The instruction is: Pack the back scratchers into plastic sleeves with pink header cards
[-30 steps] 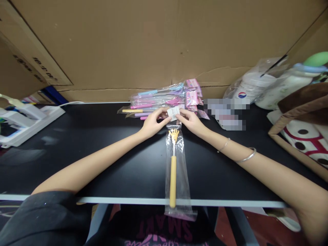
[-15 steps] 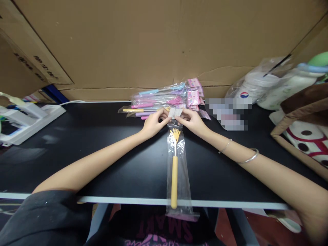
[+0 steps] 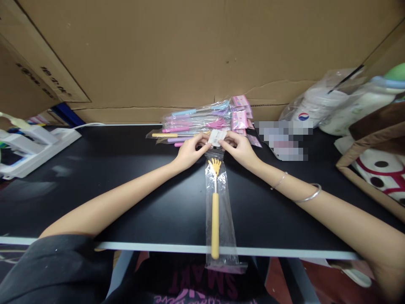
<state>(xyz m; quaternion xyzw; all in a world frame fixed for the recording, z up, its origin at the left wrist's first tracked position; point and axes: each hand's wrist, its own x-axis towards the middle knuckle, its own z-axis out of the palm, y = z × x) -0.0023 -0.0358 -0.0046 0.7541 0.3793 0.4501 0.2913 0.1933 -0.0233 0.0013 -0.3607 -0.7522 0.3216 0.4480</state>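
A white card (image 3: 217, 137) at the top of a clear plastic bag is pinched from both sides, its left edge by my left hand (image 3: 193, 150) and its right edge by my right hand (image 3: 239, 148). Inside the bag lies a yellow back scratcher (image 3: 215, 219), hand-shaped end toward the card, metal neck, long handle toward me. The bag's lower end (image 3: 226, 267) hangs past the table's front edge. Just beyond my fingers is a pile of bagged back scratchers (image 3: 196, 120) in blue, pink, purple and yellow, with pink header cards.
On the black table (image 3: 126, 202), a white power strip (image 3: 41, 147) with plugs stands at the left. At the right are a bagged white cup (image 3: 319, 109) with a straw, a white bottle (image 3: 354, 107) and a brown-trimmed bag (image 3: 376, 156). A cardboard wall (image 3: 158, 55) closes the back.
The card has tilted slightly and more of it shows between my fingers. My right thumb has shifted a little to the right along it. The pile has stayed put.
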